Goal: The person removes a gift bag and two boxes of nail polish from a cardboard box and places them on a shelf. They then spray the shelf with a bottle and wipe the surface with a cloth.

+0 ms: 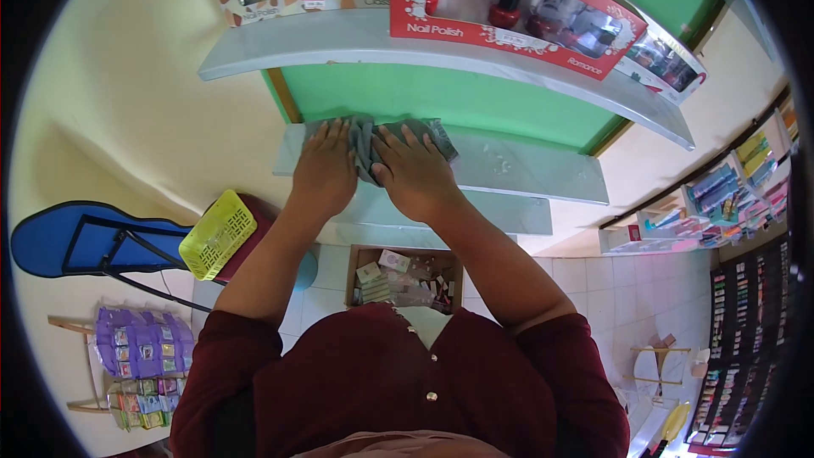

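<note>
A grey cloth (365, 146) lies bunched on a pale marbled shelf (530, 171) in front of a green back panel. My left hand (326, 168) rests flat on the cloth's left part, fingers stretched out. On its right part lies my right hand (415, 171), palm down with the fingers apart. Both hands press the cloth from above, side by side, without gripping it. Small whitish spots show on the shelf to the right of my right hand.
Above, another shelf (339, 41) holds a red nail polish box (458, 13) and other boxed sets. Below is a cardboard box (349, 276) of small items. A green basket (216, 237) and a blue folding chair (51, 242) stand left; display racks (746, 314) are right.
</note>
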Tool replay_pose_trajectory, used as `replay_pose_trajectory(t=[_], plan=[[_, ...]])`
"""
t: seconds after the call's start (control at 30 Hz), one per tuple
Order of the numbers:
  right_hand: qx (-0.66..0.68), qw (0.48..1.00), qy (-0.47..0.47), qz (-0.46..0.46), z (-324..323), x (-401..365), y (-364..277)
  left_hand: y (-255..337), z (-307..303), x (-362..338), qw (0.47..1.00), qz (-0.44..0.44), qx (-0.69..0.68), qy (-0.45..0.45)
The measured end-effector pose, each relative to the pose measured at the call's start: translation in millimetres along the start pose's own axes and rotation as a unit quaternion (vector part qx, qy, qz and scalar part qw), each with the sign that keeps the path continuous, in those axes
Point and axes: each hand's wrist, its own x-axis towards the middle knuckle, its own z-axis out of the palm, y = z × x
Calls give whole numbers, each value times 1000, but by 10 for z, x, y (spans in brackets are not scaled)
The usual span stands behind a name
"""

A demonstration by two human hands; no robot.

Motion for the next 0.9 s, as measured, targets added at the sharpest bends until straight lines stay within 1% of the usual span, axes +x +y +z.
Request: replay_pose_trajectory(t=[0.07, 0.1, 0.17, 0.23, 0.3, 0.37, 0.47, 0.53, 0.57, 0.63, 0.67, 0.73, 0.8, 0.87, 0.9], plan=[[-17, 1000, 11, -3, 44, 3, -42, -12, 47, 16, 999, 35, 17, 0], [-36, 999, 17, 2, 69, -36, -70, 13, 3, -16, 999, 32, 23, 0], [-34, 999, 16, 2, -77, -275, -132, 82, -147, -155, 995, 81, -45, -28], [-40, 999, 15, 0, -219, -416, -133, 35, -269, -266, 995, 81, -51, -32], [-18, 1000, 4, 18, -280, -478, -127, -87, -298, -297, 994, 77, -62, -37], [-32, 999, 10, 23, -214, -380, -105, -261, -267, -237, 999, 15, -34, -25], [-45, 998, 13, 30, -90, -108, -26, -255, -185, -83, 999, 4, -21, -34], [-31, 999, -7, 41, -38, 15, -16, -122, -139, -2, 997, 60, 17, -49], [-24, 999, -3, 43, -43, 13, -32, -42, -110, -14, 997, 52, 24, -49], [-19, 999, 0, 40, -90, -44, -81, 68, -76, -92, 993, 91, 18, -68], [-23, 999, 2, 42, -103, -81, -106, 48, -120, -183, 994, 85, 21, -66], [-28, 999, -2, 38, -95, -157, -180, 10, -255, -330, 994, 79, -76, -28], [-29, 998, -11, 49, -90, -152, -272, -195, -313, -329, 994, 87, -55, -26], [-13, 999, -11, 45, -41, -35, -326, -403, -284, -255, 998, 19, -36, -38], [-4, 999, -21, 29, 14, 73, -333, -438, -289, -209, 999, 15, -36, -33]])
